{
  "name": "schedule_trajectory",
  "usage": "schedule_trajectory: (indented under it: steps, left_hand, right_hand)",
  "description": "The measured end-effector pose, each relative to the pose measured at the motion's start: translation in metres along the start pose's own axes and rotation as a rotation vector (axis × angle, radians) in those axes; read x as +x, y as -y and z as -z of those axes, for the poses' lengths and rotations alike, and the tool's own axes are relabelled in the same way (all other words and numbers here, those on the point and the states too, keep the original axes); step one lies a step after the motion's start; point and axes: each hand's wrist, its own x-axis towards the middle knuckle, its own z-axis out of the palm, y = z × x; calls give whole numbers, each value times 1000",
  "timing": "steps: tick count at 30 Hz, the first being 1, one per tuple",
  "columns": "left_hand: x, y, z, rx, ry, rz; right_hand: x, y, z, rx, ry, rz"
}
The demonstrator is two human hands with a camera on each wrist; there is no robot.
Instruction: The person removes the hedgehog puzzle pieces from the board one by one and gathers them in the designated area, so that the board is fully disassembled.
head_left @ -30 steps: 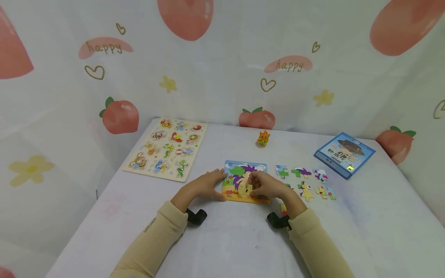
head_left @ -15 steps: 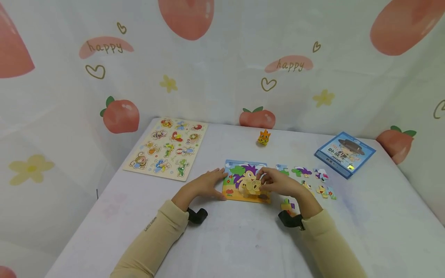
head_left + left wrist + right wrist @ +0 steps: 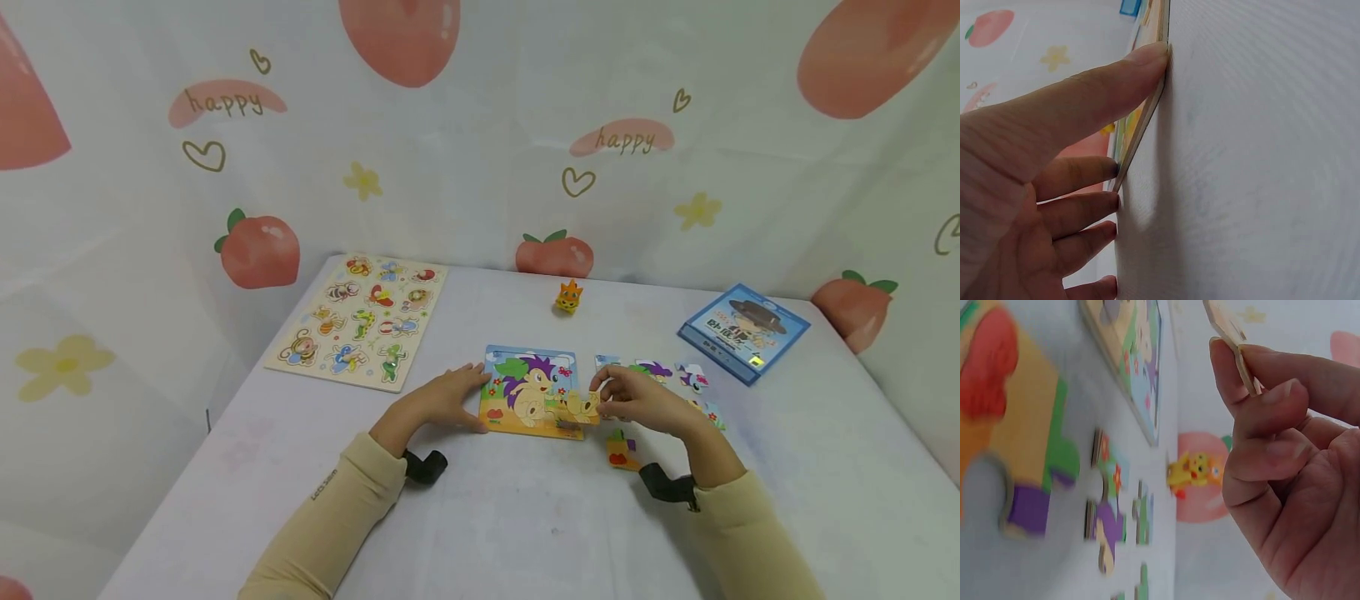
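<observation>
A jigsaw puzzle board [image 3: 525, 423] with a purple-haired hedgehog picture lies flat at the middle of the table. My left hand [image 3: 442, 402] rests at its left side, thumb on the near left corner and fingers fairly straight along the edge; the left wrist view shows the thumb [image 3: 1104, 87] touching the rim. Between right thumb and fingers I pinch a tan puzzle piece [image 3: 583, 407], raised over the board's right edge. The right hand [image 3: 645, 402] covers some loose pieces. A loose piece with a red patch [image 3: 618, 452] lies below it.
More loose puzzle pieces [image 3: 692, 377] lie right of the board. A wooden insect puzzle [image 3: 352, 321] stands back left. A small orange and yellow toy figure [image 3: 568, 297] is behind the board, and a blue box [image 3: 742, 333] sits at back right, near the patterned cloth backdrop [image 3: 465, 167].
My right hand has lifted the tan piece from the middle of the hedgehog picture and moved right with it, uncovering the picture and the red-patched piece. The left hand has stayed put.
</observation>
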Motion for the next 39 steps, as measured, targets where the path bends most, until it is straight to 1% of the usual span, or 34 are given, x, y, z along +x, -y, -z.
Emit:
schedule_trajectory:
  steps: [5, 12, 18, 26, 29, 36, 39]
  left_hand:
    - [0, 1, 0, 3, 0, 1]
    - [1, 0, -1, 1, 0, -6]
    - [1, -1, -2, -2, -2, 6]
    - [0, -1, -1, -9, 1, 9]
    - [0, -1, -1, -8, 1, 8]
    - [-1, -1, -1, 7, 0, 1]
    - [-1, -1, 0, 11, -3, 2]
  right_hand:
    - [-8, -5, 7, -28, -16, 24]
    - [-24, -9, 16, -13, -48, -38]
    - [-40, -21, 21, 32, -67, -49]
    - [-60, -39, 26, 35, -108, -65]
    - [-66, -43, 28, 34, -115, -75]
    - [-79, -55, 30, 61, -121, -124]
    - [-83, -60, 30, 66, -117, -129]
